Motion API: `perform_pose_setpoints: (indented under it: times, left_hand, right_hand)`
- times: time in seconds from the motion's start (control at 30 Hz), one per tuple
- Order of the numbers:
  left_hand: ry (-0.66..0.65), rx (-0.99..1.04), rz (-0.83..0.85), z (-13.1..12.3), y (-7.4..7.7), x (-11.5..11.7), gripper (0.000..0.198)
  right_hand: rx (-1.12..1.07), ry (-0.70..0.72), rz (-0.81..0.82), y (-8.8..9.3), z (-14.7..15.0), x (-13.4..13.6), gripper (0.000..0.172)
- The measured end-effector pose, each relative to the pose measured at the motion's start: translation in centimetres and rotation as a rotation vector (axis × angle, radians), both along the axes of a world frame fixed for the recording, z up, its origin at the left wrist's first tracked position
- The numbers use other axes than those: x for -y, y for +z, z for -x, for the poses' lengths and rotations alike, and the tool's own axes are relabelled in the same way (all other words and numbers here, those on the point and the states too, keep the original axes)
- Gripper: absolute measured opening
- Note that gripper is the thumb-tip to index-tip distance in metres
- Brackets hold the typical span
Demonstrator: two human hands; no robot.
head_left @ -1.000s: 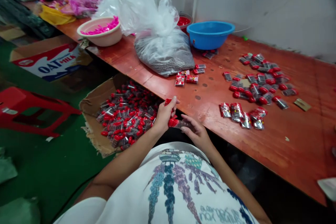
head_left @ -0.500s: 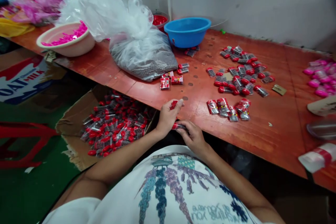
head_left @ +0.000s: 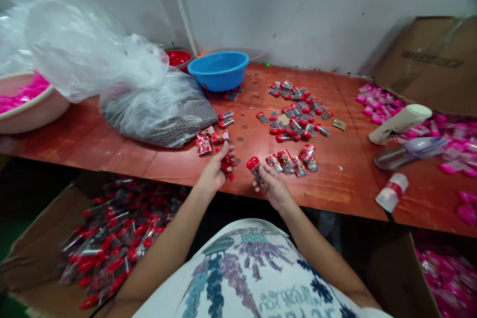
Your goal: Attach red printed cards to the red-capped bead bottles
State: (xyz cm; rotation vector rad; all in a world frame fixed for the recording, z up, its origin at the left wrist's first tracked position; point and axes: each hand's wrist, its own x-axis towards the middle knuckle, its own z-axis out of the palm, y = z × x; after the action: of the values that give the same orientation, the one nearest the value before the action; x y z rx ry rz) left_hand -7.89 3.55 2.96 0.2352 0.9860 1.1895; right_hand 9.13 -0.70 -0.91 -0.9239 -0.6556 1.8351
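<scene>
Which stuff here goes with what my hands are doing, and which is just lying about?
Likely part of the job:
red-capped bottle, in the right hand
small red pieces, in the left hand
similar bottles, loose on the table
red packets, beside the right hand

Seemingly just lying about:
blue basin
cream cylinder
cardboard box

The blue basin [head_left: 218, 77] was smooth plastic with a soft sheen, standing on a faintly glossy surface [head_left: 357, 194] of wood-like board. Left of the basin, a filmy bag [head_left: 149, 102] was thin, crinkled, shiny plastic. In front of the basin, the held red packets [head_left: 227, 165] looked slick and glossy, and the held capped container [head_left: 254, 165] was smooth, shiny plastic. Right of the basin, a carton [head_left: 428, 72] was matt cardboard.
</scene>
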Motion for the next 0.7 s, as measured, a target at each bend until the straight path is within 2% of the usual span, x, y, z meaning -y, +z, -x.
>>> perform_pose_setpoints:
  times: [0.17,0.27,0.37,0.53,0.7]
  left_hand:
    - [-0.044,0.146,0.086,0.3,-0.7,0.3,0.015]
    - [-0.077,0.114,0.125,0.3,-1.1,0.4,0.023]
    - [-0.083,0.067,0.111,0.2,-1.7,0.5,0.020]
    - [0.002,-0.056,0.077,-0.1,-2.8,0.8,0.015]
    - [0.044,-0.116,0.077,-0.3,-2.9,1.3,0.030]
  right_hand:
    - [-0.105,-0.041,0.098,-0.6,-0.6,-1.0,0.028]
    - [-0.158,-0.040,0.161,-1.0,-0.4,-1.1,0.027]
    - [-0.184,-0.032,0.182,-1.3,-0.1,-1.2,0.027]
    - [-0.184,-0.022,0.210,-1.4,0.3,-1.5,0.029]
    - [-0.157,-0.045,0.195,-1.2,0.5,-1.6,0.031]
